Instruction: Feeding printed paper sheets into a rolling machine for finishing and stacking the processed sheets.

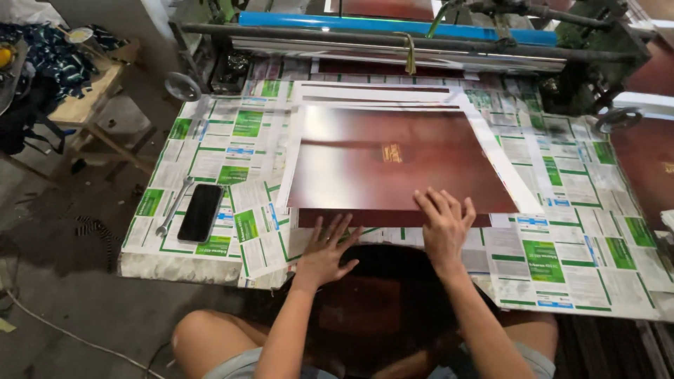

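Head view: left hand [324, 251] and right hand [442, 226], both spread flat, press the glossy maroon sheet [393, 165] on the paper-covered worktop [562, 238]; the sheet's near edge is not yet released.

Both bare forearms extend forward from the lower edge of the view, roughly parallel, palms down. The left hand [327, 247] lies flat with fingers spread and slightly fanned. The right hand [444, 223] reaches a little farther ahead, fingers splayed and tips pressed down.
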